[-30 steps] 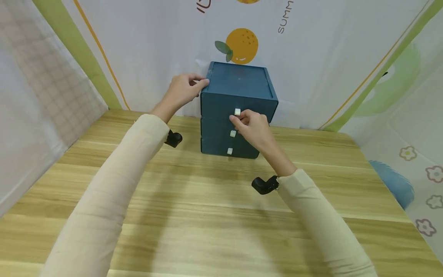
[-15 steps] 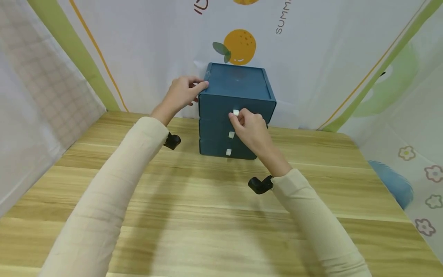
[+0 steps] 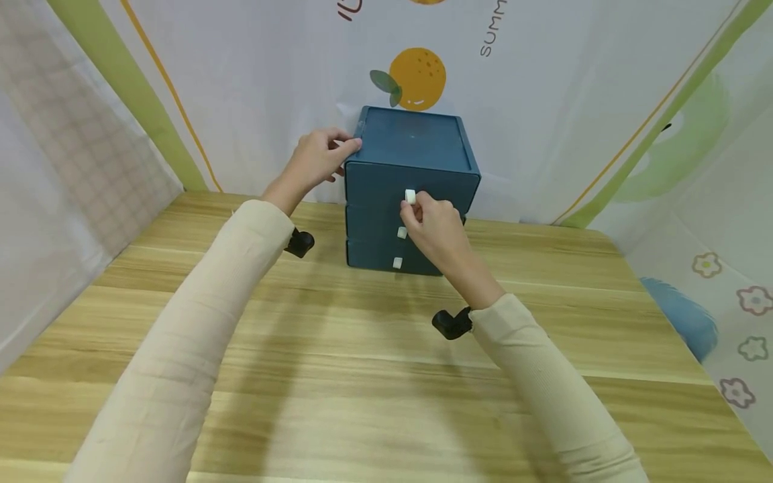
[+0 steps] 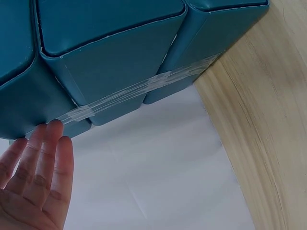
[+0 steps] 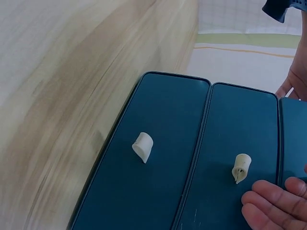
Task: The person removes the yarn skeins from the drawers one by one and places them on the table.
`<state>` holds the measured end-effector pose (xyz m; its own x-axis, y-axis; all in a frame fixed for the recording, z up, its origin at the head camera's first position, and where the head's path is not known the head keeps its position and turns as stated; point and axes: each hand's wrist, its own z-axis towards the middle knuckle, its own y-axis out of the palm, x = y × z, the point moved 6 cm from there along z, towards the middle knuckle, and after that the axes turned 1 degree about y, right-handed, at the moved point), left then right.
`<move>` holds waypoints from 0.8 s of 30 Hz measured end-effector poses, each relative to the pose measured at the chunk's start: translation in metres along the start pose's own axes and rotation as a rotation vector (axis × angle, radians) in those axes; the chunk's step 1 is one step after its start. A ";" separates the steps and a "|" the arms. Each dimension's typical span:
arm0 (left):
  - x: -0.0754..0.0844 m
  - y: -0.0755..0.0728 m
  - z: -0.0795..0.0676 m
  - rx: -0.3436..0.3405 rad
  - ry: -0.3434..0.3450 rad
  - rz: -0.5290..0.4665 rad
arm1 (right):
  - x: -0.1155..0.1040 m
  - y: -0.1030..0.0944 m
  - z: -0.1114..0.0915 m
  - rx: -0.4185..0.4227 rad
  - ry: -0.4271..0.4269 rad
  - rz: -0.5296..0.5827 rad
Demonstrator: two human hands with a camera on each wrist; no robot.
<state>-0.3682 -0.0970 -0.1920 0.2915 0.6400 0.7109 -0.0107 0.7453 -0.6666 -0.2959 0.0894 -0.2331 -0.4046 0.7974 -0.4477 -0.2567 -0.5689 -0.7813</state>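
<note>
A blue three-tier drawer cabinet [image 3: 417, 141] stands on the wooden table, its drawer fronts facing me. Each front carries a small white knob, with the top knob [image 3: 410, 196] above the middle knob [image 3: 402, 233] and the bottom knob [image 3: 397, 263]. My right hand [image 3: 441, 231] pinches the top knob between thumb and finger; the right wrist view leaves that knob out of frame. At the cabinet's upper left edge, my left hand [image 3: 317, 161] rests its thumb on top. Its straight fingers [image 4: 50, 143] lie at the cabinet's side, by a strip of clear tape [image 4: 124, 93].
The wooden table [image 3: 362, 376] extends in front of the cabinet and to both sides. Close behind hangs a white curtain [image 3: 272, 74] printed with oranges. A black wrist camera [image 3: 451, 325] sits below my right wrist, another black camera [image 3: 300, 243] by the left.
My right thumb and finger have closed in around the top knob, from just below and to its right. The left hand keeps its place on the cabinet. The view shifts slightly.
</note>
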 end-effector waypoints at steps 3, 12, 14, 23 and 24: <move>0.000 0.000 0.000 -0.001 -0.001 0.004 | -0.001 -0.001 -0.001 0.012 -0.011 0.003; 0.000 0.000 0.000 -0.015 -0.011 -0.015 | -0.004 -0.003 -0.009 0.010 -0.030 -0.009; 0.001 0.000 0.000 -0.015 -0.011 -0.018 | -0.005 -0.003 -0.012 0.008 -0.034 -0.013; 0.002 0.001 -0.001 -0.039 -0.033 -0.041 | -0.011 -0.007 -0.023 0.036 -0.088 -0.003; 0.001 0.001 -0.001 -0.044 -0.041 -0.042 | -0.012 -0.007 -0.024 0.037 -0.093 -0.004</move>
<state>-0.3668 -0.0957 -0.1916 0.2519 0.6157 0.7467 0.0431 0.7636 -0.6442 -0.2684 0.0888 -0.2329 -0.4824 0.7788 -0.4010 -0.2905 -0.5741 -0.7655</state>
